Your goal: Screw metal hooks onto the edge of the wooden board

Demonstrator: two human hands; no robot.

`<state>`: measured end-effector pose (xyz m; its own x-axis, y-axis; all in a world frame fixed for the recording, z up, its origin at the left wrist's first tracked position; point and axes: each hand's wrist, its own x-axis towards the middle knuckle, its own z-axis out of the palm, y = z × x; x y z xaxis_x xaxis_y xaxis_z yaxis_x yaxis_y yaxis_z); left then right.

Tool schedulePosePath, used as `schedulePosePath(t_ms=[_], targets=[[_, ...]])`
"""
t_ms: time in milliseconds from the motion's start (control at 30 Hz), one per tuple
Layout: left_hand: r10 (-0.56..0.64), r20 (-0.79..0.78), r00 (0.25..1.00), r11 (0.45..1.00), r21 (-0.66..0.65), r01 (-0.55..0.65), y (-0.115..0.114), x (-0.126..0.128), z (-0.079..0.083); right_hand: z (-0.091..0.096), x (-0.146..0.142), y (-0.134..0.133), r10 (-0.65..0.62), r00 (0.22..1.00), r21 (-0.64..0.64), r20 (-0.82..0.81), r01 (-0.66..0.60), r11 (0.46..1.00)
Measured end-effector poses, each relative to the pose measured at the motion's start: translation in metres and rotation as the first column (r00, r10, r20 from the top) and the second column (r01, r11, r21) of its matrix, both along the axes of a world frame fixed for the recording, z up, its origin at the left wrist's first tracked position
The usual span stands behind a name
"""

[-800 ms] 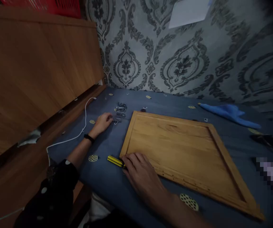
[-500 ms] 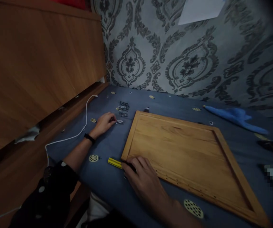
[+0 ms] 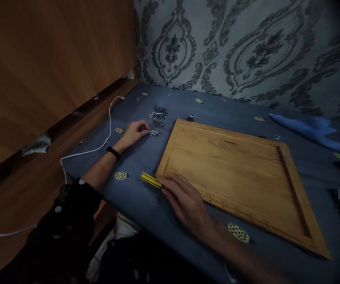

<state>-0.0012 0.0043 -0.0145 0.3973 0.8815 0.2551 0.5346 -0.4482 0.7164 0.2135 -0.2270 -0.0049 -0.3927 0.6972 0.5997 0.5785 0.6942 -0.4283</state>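
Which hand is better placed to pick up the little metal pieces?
Probably the left hand: it's close beside the metal pieces, while the right hand holds the yellow-handled tool.

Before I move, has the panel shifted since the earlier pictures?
No, not visibly: the panel lies the same way against the pineapple print beside its near edge; only the camera's view has shifted.

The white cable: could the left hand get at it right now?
Probably yes: the white cable runs close beside the left hand, with nothing visible lying between them, though that hand is at a small metal piece.
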Motion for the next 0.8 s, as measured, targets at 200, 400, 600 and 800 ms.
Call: schedulePosePath(t_ms=[200,400,600,800], targets=[[0.038,-0.023,0.999,0.998,0.041,-0.037,0.013,0.001,-0.006,0.013,0.030,0.019,-0.217,0.957,-0.125,-0.194,0.195,0.973],[0.067,-0.081,0.994,0.995,0.085,-0.060,0.007,0.007,0.003,0.005,0.087,0.044,-0.446,0.880,-0.257,-0.161,0.399,0.880],[0.074,-0.166,0.983,0.980,0.193,-0.041,-0.011,0.011,0.008,-0.010,0.126,0.048,-0.558,0.830,-0.217,-0.001,0.545,0.810],[0.072,-0.249,0.966,0.977,0.213,-0.018,-0.016,0.017,0.006,0.008,0.077,0.013,-0.398,0.911,0.012,0.106,0.399,0.917]])
